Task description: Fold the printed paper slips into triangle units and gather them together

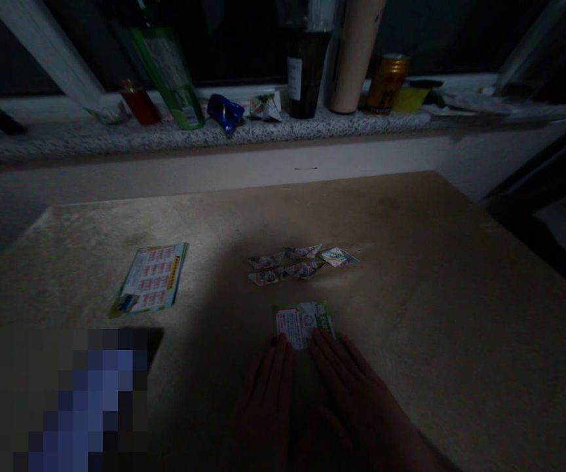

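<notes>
A small printed sheet of paper [302, 321] with green edges lies flat on the table, close in front of me. My left hand [266, 380] rests on its near left edge, fingers stretched out and flat. Over the near right edge lies my right hand [349, 377], its fingers also straight and flat. Just beyond the sheet sit several folded paper pieces [302, 270] in two short rows, with a diamond-shaped folded piece [339, 257] at their right end. The light is dim, and the wrists fade into shadow.
On the table's left lies a stack of printed sheets [152, 278]; a pixelated patch covers the lower left corner. Along the granite windowsill [253, 134] stand a green bottle [172, 78], a dark bottle [305, 72], a pale cylinder [354, 59], a gold can [388, 84] and a blue object [225, 113].
</notes>
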